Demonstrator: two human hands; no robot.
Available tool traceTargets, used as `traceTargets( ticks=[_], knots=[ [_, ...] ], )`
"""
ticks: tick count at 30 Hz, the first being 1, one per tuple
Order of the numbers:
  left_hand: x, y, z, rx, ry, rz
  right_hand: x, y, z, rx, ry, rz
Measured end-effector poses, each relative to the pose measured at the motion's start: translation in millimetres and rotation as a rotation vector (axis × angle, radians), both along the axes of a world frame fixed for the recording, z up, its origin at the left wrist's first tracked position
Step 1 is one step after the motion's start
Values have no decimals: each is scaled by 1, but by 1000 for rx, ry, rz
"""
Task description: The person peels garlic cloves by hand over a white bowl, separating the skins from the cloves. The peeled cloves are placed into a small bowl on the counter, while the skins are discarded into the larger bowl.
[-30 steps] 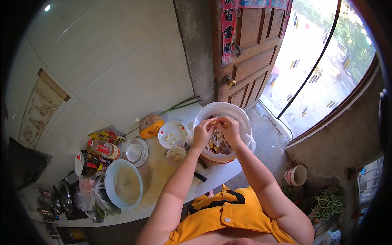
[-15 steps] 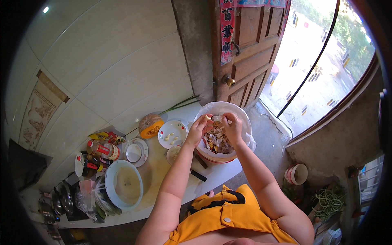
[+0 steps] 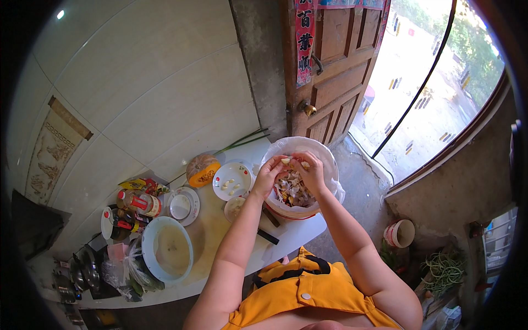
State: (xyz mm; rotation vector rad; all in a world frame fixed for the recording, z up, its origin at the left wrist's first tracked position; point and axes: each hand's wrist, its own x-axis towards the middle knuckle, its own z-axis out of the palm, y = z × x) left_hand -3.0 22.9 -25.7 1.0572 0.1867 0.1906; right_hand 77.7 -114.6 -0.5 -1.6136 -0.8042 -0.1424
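Both my hands are held close together over a bin (image 3: 328, 159) lined with a white plastic bag. My left hand (image 3: 268, 175) pinches a pale garlic clove (image 3: 285, 161) at its fingertips. My right hand (image 3: 312, 175) is closed beside it, fingertips near the clove, with a small pale piece (image 3: 305, 164) at them, perhaps a clove or skin. Below them, papery peelings and scraps (image 3: 294, 190) fill much of the bin. Left of the bin, several peeled cloves lie on a white plate (image 3: 242, 171). Nearer me is a small bowl (image 3: 233, 209) with pale contents.
A black-handled knife (image 3: 268, 236) lies at the counter edge. Further left are a cut pumpkin (image 3: 203, 171), stacked dishes (image 3: 190, 204), a light blue basin (image 3: 184, 247), bottles (image 3: 144, 203) and bagged vegetables (image 3: 140, 269). Ahead stands an open wooden door (image 3: 335, 77). A small bucket (image 3: 400, 234) is on the floor.
My right hand has moved slightly left, its fingertips coming closer to the clove in my left hand. The left hand has barely shifted.
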Motion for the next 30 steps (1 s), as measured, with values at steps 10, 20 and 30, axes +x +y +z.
traceTargets(
  ticks=[10, 20, 30],
  knots=[
    [1, -8, -5, -35, 15, 77, 3, -3, -6, -53, -100, -1],
    [-1, -14, -9, -79, -22, 197, -1, -1, -5, 14, -70, 50],
    [-4, -16, -3, -216, 26, 244, 4, -4, -7, 25, 102, -9]
  ],
)
